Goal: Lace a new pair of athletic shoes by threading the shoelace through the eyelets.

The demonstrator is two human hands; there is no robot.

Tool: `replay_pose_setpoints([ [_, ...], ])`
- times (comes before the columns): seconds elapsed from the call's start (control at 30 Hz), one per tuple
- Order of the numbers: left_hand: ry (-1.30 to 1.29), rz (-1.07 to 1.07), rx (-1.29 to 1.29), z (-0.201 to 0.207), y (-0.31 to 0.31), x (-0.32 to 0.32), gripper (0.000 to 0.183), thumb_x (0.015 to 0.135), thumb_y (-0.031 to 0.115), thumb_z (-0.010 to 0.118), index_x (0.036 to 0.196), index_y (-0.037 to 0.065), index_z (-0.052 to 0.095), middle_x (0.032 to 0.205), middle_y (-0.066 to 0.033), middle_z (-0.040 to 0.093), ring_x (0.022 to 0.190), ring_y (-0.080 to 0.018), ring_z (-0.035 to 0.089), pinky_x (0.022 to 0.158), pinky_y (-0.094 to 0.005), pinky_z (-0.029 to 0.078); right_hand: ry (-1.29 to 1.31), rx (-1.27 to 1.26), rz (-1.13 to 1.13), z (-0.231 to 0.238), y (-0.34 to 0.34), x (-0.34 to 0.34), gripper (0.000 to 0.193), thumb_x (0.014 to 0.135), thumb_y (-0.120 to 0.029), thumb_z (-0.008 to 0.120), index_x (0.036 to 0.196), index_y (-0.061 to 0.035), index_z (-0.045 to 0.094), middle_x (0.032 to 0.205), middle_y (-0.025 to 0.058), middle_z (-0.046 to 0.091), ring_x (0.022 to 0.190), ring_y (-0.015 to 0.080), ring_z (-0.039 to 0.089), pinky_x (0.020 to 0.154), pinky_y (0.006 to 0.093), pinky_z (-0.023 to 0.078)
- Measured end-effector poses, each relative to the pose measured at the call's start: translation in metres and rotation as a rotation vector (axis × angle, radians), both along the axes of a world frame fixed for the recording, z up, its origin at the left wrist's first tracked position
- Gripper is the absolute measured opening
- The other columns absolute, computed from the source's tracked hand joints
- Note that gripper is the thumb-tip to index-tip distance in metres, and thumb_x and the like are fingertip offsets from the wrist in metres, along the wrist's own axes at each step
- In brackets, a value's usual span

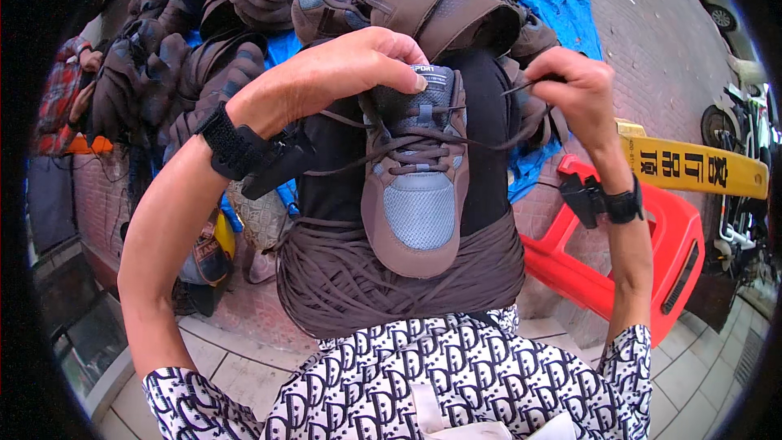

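A brown-grey sneaker (419, 216) with a pale blue mesh toe lies on my lap, its toe pointing toward me. My left hand (346, 69) grips the shoe's tongue (432, 85) at the top, thumb on the front of it. Out to the right, my right hand (574, 85) pinches the end of a dark shoelace (497, 147), which runs back to the sneaker's eyelets. The lace is threaded through the lower eyelets, and a loose length trails off to the left. Beneath the toe, a thick bundle of brown laces (326, 285) spreads across my lap.
More brown shoe uppers (440, 12) pile up ahead on a blue tarp (562, 0), with further stacks (147, 90) at left. A person in a red plaid sleeve (65, 98) works at far left. At right stand a red plastic stool (668, 236) and a yellow sign board (692, 163).
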State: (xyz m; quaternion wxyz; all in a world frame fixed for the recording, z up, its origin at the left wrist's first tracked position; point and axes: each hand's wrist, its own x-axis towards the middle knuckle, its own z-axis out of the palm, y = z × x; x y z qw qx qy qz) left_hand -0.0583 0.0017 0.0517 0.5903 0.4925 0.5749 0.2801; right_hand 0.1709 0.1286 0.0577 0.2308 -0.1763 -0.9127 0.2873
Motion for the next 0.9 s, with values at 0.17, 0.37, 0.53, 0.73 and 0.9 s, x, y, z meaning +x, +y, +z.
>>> replay_pose_setpoints([
  [0.17,-0.067,0.004,-0.014,-0.006,0.003,-0.001,0.022,0.076,0.017,0.056,0.092,0.003,0.058,0.082,0.0014,0.055,0.080,-0.0072,0.047,0.077,-0.0217,0.035,0.095,-0.093,0.124,0.003,-0.036,-0.023,0.012,0.063,-0.004,0.064,0.074,-0.0032,0.061,0.068,0.0082,0.059,0.059,0.0178,0.059,0.055,0.0271,0.047],
  [0.37,-0.093,0.002,0.001,-0.006,0.004,0.000,0.020,0.076,0.016,0.056,0.092,0.003,0.058,0.084,0.0013,0.057,0.083,-0.0068,0.048,0.080,-0.0220,0.035,0.142,0.350,0.207,-0.020,-0.052,-0.047,0.007,0.066,-0.007,0.058,0.070,-0.0049,0.053,0.061,0.0071,0.053,0.057,0.0240,0.058,0.047,0.0334,0.046],
  [0.53,-0.067,0.001,0.014,-0.011,0.004,0.000,0.021,0.077,0.016,0.055,0.093,0.003,0.058,0.086,0.0011,0.057,0.085,-0.0071,0.048,0.082,-0.0220,0.034,0.074,0.580,0.322,-0.006,-0.043,-0.048,0.006,0.066,-0.010,0.055,0.069,-0.0061,0.050,0.059,0.0060,0.051,0.053,0.0211,0.058,0.043,0.0325,0.045],
  [0.73,-0.014,0.003,0.033,-0.004,-0.003,-0.001,0.024,0.079,0.017,0.053,0.096,0.001,0.056,0.087,0.0009,0.056,0.085,-0.0076,0.047,0.081,-0.0219,0.034,-0.037,0.621,0.016,-0.019,0.055,-0.007,0.011,0.064,-0.001,0.054,0.074,-0.0039,0.057,0.068,0.0103,0.059,0.063,0.0252,0.059,0.057,0.0330,0.048],
  [0.9,-0.018,-0.016,-0.020,-0.001,0.004,0.002,0.023,0.078,0.016,0.052,0.096,0.001,0.056,0.087,0.0006,0.055,0.084,-0.0079,0.046,0.080,-0.0221,0.035,-0.211,0.567,-0.189,-0.061,0.132,0.044,0.013,0.067,-0.006,0.055,0.077,-0.0112,0.061,0.074,0.0105,0.062,0.066,0.0290,0.060,0.058,0.0373,0.048],
])
